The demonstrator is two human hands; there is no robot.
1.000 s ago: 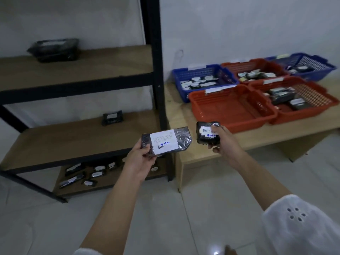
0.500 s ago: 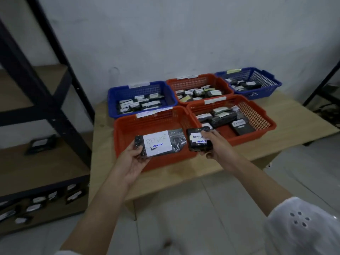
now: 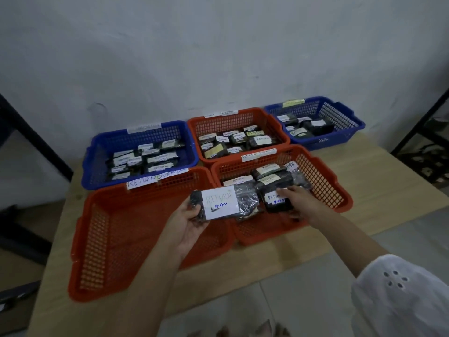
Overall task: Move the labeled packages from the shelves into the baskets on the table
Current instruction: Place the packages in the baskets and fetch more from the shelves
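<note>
red baskets (image 3: pixel 97 239) 3 | blue baskets (image 3: pixel 97 166) 2 | held packages (image 3: pixel 220 203) 2

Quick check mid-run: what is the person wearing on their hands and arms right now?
No gloves on the left hand or right hand, and both forearms are uncovered. The right arm wears a loose white sleeve with small punched eyelet holes; no left sleeve shows in frame.
</note>
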